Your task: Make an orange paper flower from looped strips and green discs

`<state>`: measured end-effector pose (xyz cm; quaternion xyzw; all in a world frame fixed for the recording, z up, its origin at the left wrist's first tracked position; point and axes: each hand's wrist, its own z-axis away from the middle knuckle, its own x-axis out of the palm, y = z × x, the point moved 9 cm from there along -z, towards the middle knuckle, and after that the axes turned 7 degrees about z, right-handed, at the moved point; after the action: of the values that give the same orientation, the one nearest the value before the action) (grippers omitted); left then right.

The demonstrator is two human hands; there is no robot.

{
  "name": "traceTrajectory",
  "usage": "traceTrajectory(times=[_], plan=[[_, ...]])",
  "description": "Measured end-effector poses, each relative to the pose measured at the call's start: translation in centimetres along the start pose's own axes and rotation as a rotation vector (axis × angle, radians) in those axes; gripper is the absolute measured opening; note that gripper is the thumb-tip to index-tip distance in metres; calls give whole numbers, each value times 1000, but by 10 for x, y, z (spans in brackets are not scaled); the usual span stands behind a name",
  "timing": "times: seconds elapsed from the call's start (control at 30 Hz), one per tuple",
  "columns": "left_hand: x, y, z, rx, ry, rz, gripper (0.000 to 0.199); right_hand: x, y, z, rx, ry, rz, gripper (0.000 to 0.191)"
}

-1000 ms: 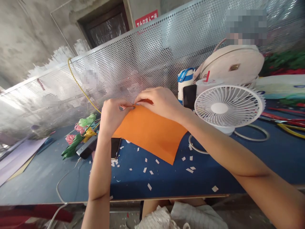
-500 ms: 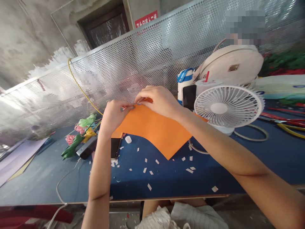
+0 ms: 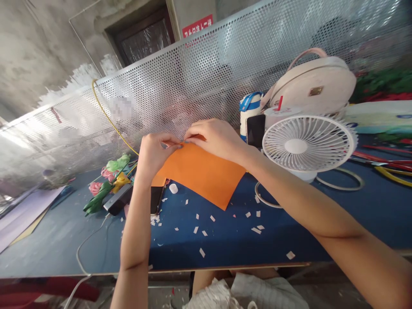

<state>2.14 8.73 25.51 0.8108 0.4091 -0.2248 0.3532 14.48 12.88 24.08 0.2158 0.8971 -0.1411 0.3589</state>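
Note:
An orange sheet [image 3: 206, 174] hangs from both hands above the blue table, its near corner pointing down toward me. My left hand [image 3: 156, 152] pinches its far edge between thumb and fingers. Right beside it, my right hand [image 3: 214, 135] grips the same edge, the two sets of fingertips almost touching. Under the left part of the sheet, a dark phone [image 3: 156, 198] lies partly hidden by my left arm, with a small white round piece [image 3: 173, 188] next to it.
Small white paper scraps [image 3: 201, 252] are scattered over the blue table [image 3: 225, 240]. At right stand a white fan [image 3: 295, 146], an upright phone [image 3: 255, 131] and a pale bag [image 3: 318, 86]. Paper flowers [image 3: 120, 182] and a power bank [image 3: 118, 199] lie left. A perforated metal screen [image 3: 154, 94] runs behind.
The right part of the orange sheet has drawn in to the left and no longer shows beyond my right forearm. Its near corner has risen slightly. Both hands have shifted only a little.

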Motion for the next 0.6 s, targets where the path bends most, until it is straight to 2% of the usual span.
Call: traceTrajectory(times=[0.27,0.5,0.6], plan=[[11,-3,0,-33,-115,-92,24,-6,5,0,36,60,-9,11],[4,-8,1,-86,-39,-82,17,-5,1,1,30,17,-24,7],[0,-8,2,-87,4,-64,15,-5,1,1,28,-1,-5,11]])
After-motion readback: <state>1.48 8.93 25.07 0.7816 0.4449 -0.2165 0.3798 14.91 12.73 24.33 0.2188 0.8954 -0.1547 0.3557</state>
